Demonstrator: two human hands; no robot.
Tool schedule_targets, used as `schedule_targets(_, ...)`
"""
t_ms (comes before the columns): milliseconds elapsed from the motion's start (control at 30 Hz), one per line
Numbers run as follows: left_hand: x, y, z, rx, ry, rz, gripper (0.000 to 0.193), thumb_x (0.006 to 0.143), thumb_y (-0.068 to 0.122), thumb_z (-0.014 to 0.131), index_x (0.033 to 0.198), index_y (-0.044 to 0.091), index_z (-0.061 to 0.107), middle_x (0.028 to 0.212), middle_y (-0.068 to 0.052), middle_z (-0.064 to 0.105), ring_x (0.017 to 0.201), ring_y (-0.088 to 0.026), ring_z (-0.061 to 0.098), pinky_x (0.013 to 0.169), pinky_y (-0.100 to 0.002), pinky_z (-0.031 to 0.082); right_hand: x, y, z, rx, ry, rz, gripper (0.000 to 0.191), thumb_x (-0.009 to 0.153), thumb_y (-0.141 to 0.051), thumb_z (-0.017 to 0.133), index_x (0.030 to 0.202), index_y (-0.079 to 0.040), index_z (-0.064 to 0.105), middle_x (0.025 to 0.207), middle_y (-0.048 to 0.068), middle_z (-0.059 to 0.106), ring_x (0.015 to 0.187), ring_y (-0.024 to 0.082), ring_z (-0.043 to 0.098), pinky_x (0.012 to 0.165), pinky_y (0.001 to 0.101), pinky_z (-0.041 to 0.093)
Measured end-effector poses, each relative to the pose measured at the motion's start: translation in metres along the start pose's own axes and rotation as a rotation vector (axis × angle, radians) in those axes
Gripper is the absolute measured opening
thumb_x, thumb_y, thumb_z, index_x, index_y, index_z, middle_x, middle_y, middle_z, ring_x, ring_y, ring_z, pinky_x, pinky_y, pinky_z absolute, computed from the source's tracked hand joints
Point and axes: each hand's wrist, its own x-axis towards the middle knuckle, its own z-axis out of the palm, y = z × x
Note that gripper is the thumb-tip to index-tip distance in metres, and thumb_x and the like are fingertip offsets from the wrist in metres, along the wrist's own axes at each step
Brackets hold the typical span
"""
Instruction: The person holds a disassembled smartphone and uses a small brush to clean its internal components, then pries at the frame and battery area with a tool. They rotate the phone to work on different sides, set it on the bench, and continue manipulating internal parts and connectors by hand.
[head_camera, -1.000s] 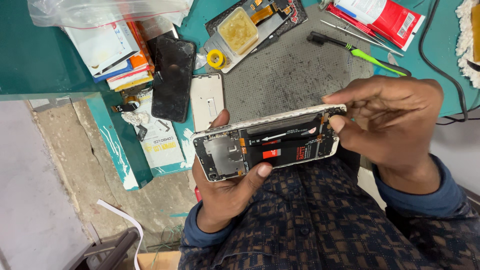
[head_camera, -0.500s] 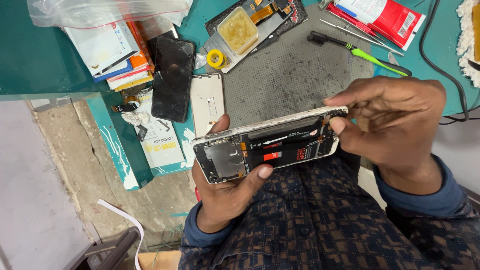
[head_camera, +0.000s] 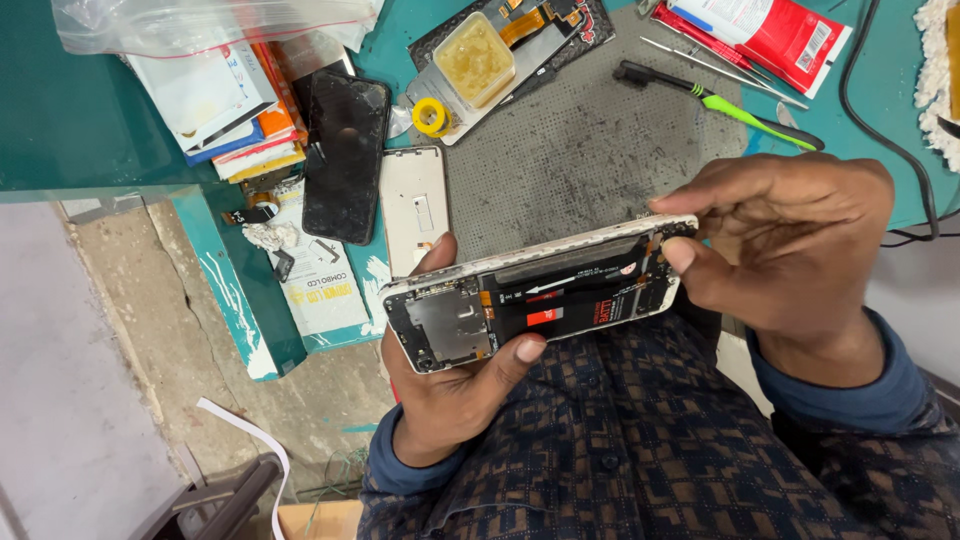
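Observation:
An opened phone (head_camera: 540, 300) with a white frame lies sideways between my hands, its black battery and circuit boards facing up. My left hand (head_camera: 450, 385) cradles its left end from below, thumb pressed on the lower edge. My right hand (head_camera: 785, 240) grips the right end, its fingertips pinching at the corner by the small boards. The phone is held above my lap, just in front of the grey work mat (head_camera: 590, 150).
On the teal table (head_camera: 60, 120) lie a cracked black screen (head_camera: 345, 155), a white back cover (head_camera: 415, 205), a yellow tape roll (head_camera: 432, 117), a tub of yellowish paste (head_camera: 478, 58), a green-handled tool (head_camera: 730, 105), a red packet (head_camera: 770, 28) and stacked boxes (head_camera: 230, 110).
The phone and both hands have shifted very slightly; my right fingertips keep working at the phone's right corner. Nothing was picked up or let go.

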Motion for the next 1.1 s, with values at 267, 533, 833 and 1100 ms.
schedule_targets(267,-0.002,-0.001,0.004,-0.072,0.017,-0.029,0.082,0.096,0.007,0.082,0.157,-0.012,0.03,0.143,-0.025,0.061,0.123,-0.026,0.071,0.103,-0.035,0.062,0.002,-0.001,0.002,0.018,-0.011,-0.018,0.023,0.082,0.012,0.075,0.104,0.009,0.07,0.082,0.009,0.07,0.06,0.002,0.056,0.051,0.0172,0.037)
schedule_targets(533,0.004,0.005,0.007,-0.154,0.035,-0.101,0.086,0.094,0.005,0.082,0.16,-0.01,0.029,0.133,-0.022,0.068,0.122,-0.025,0.071,0.107,-0.036,0.06,0.005,0.001,0.002,-0.025,-0.042,-0.11,0.022,0.083,0.014,0.072,0.105,0.013,0.066,0.091,0.017,0.072,0.08,0.014,0.073,0.066,0.0259,0.06)
schedule_targets(833,0.01,0.008,0.009,-0.189,0.066,-0.172,0.087,0.093,0.006,0.082,0.16,-0.012,0.03,0.129,-0.018,0.069,0.119,-0.022,0.07,0.106,-0.035,0.058,0.007,0.0,0.003,0.03,-0.029,0.011,0.023,0.086,0.007,0.071,0.108,0.011,0.068,0.09,0.013,0.073,0.077,0.009,0.071,0.062,0.0216,0.055)
schedule_targets(1100,0.004,-0.001,0.018,-0.136,0.073,-0.132,0.089,0.095,0.009,0.081,0.16,-0.012,0.025,0.131,-0.02,0.068,0.121,-0.023,0.07,0.107,-0.036,0.059,0.002,-0.002,0.021,-0.007,0.062,0.07,0.024,0.099,-0.001,0.064,0.121,0.01,0.067,0.087,0.007,0.069,0.071,0.004,0.058,0.063,0.0168,0.041)
